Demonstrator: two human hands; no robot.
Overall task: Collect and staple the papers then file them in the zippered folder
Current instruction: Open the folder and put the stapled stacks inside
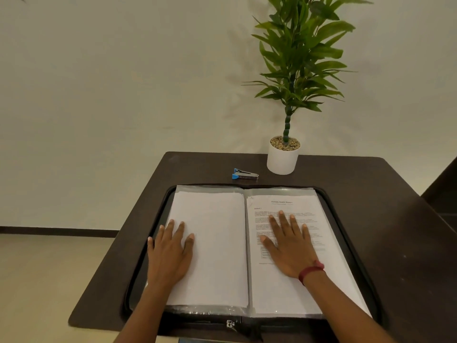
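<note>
A black zippered folder [346, 233] lies wide open on the dark table, its zipper pull [230, 324] at the near edge. Clear plastic sleeves fill both halves. The left sleeve holds blank white sheets [217, 243]; the right sleeve holds a printed report page [291, 288] with a title and text. My left hand [170, 253] rests flat, fingers spread, on the left page. My right hand [289, 246], with a red band at the wrist, lies flat on the printed page. A small blue and silver stapler [245, 174] sits behind the folder, untouched.
A white pot [282, 160] with a tall green plant stands at the back of the dark table [395, 219], right of the stapler. A pale wall rises behind. The table's left edge drops to a light floor; bare tabletop lies right of the folder.
</note>
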